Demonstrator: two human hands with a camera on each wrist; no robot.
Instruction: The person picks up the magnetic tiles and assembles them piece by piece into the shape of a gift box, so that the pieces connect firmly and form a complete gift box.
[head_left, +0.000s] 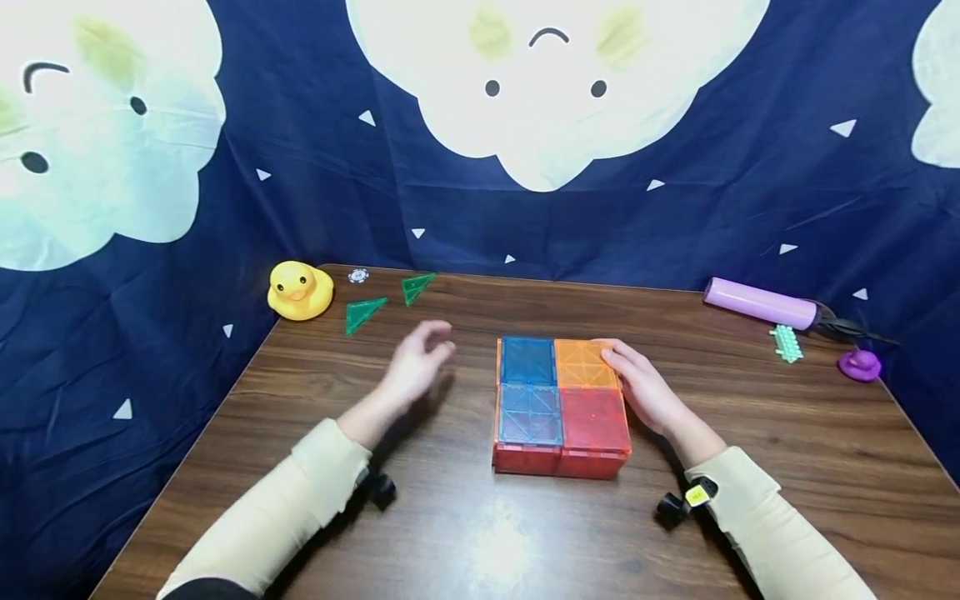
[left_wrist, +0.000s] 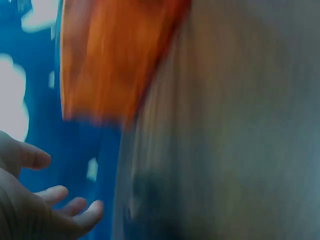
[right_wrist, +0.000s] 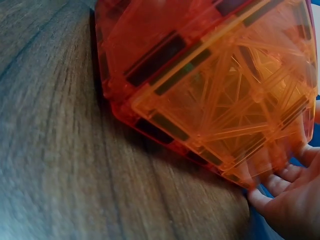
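A low box of translucent magnetic tiles point(head_left: 528, 415) stands on the wooden table. Its top has two blue tiles on the left, an orange tile point(head_left: 577, 367) at the far right and a red tile point(head_left: 596, 418) at the near right. My right hand point(head_left: 647, 387) grips the box's far right corner, its thumb at the orange tile's edge. The right wrist view shows those fingers point(right_wrist: 280, 182) against the orange side. To the left of the box, my left hand point(head_left: 416, 360) hovers with bent fingers and holds nothing. Orange tile wall point(left_wrist: 107, 60) appears blurred in the left wrist view.
Two green triangle tiles point(head_left: 365, 314) lie at the far left, near a poker chip point(head_left: 358, 275) and a yellow rubber duck point(head_left: 300, 292). A lilac cylinder point(head_left: 761, 303) with a black cord, a mint-green knobbly piece point(head_left: 786, 343) and a purple duck point(head_left: 859, 365) are at the far right.
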